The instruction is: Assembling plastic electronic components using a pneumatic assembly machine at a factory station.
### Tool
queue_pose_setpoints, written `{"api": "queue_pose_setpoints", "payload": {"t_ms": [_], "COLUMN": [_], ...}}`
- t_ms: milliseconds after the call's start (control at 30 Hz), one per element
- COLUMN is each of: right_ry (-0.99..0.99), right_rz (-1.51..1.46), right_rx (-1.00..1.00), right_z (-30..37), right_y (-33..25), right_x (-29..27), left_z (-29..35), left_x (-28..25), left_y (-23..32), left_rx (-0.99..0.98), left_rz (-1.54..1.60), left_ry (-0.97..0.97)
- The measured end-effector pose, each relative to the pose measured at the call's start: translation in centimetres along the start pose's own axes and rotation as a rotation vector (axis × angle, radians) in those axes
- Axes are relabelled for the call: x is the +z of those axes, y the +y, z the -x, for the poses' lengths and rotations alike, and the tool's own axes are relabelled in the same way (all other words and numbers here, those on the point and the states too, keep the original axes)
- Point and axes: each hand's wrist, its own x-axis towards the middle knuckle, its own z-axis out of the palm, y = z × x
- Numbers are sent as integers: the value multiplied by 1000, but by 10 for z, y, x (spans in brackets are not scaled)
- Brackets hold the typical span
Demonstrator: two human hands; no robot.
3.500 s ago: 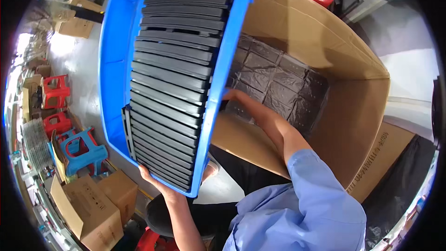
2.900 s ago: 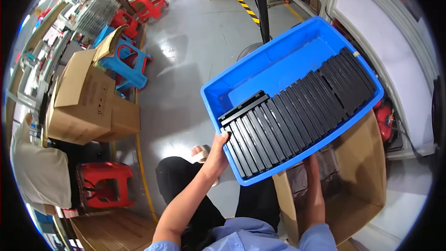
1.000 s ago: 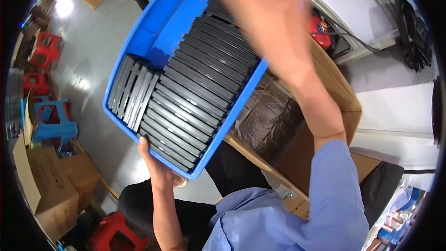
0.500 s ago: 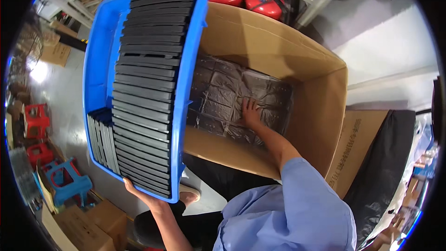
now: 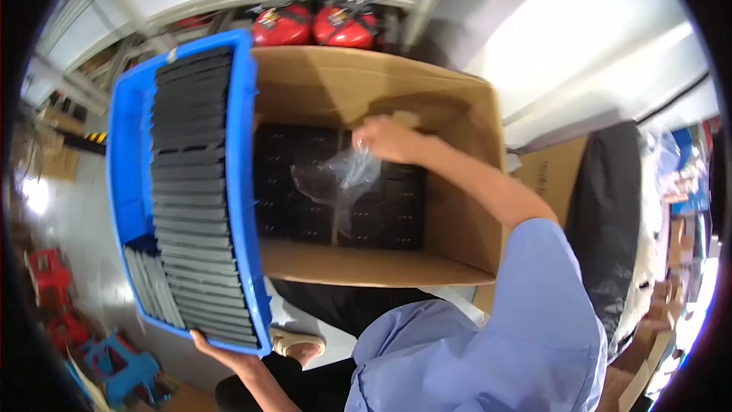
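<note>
My left hand (image 5: 219, 351) is closed on the near edge of a blue plastic tub (image 5: 242, 160), which looks propped against the left side of a large cardboard carton (image 5: 343, 69). A long row of thin black flat pieces (image 5: 191, 175) is packed on edge in the tub, with a shorter row in its near left corner. Over the carton, my right hand (image 5: 385, 140) grips a bunched sheet of clear plastic film (image 5: 343, 175), fingers pinched at its top. Below the film, black block-shaped pieces (image 5: 293, 149) lie in columns on the carton's bottom.
Red tanks (image 5: 345, 27) stand behind the carton beneath a pale frame. To the right are a flat cardboard piece (image 5: 557, 183) and a black-wrapped bundle (image 5: 610, 206). Red stools (image 5: 49, 278) and a blue stool (image 5: 126, 370) stand on the floor at left.
My right hand has gone from resting flat on the film to lifting it bunched up, baring the black pieces. The left hand stays on the tub. The whole view has shifted.
</note>
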Motion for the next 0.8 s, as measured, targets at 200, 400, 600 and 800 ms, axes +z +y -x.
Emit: {"api": "queue_pose_setpoints", "payload": {"t_ms": [200,400,600,800], "right_ry": [1107,2152,1262,909], "right_rz": [-312,61,564,660], "right_rx": [28,13,1721,1402], "right_z": [141,396,476,362], "right_y": [-26,76,114,62], "right_x": [-218,-304,-241,-235], "left_z": [-12,20,6,10], "left_x": [-15,40,6,-8], "left_y": [9,11,13,11], "left_rx": [27,232,75,33], "left_rz": [-66,-348,-52,39], "left_ry": [144,105,94,9]}}
